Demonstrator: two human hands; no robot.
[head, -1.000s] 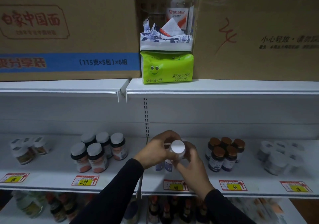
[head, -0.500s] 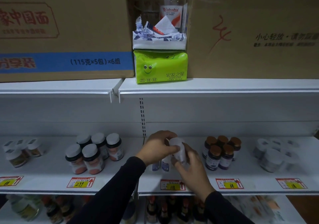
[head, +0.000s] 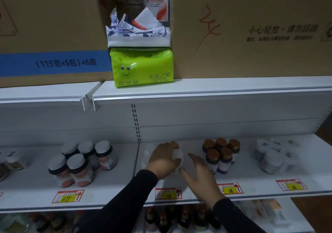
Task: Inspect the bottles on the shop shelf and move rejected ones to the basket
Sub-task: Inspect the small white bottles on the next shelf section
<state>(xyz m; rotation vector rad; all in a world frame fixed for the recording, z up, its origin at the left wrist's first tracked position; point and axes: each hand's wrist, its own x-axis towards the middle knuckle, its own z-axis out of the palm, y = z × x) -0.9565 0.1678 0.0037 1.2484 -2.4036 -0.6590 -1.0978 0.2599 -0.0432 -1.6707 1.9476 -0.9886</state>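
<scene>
My left hand [head: 164, 159] grips a small white bottle [head: 177, 154] by its cap, low over the middle shelf [head: 251, 177] above the 118 price tag [head: 168, 193]. My right hand [head: 199, 174] hovers just right of the bottle with fingers spread, holding nothing. Another white bottle [head: 148, 152] stands blurred behind my left hand. No basket is in view.
Dark bottles with white caps [head: 79, 162] stand to the left, brown-capped bottles [head: 221, 154] close to the right hand, white jars [head: 274, 156] at far right. Cardboard boxes [head: 251, 29] and a green tissue pack [head: 142, 67] fill the upper shelf. More bottles [head: 179, 218] sit on the shelf below.
Both hands held the white bottle raised before. Now the right hand has let go and opened, and the left hand has lowered the bottle toward the shelf.
</scene>
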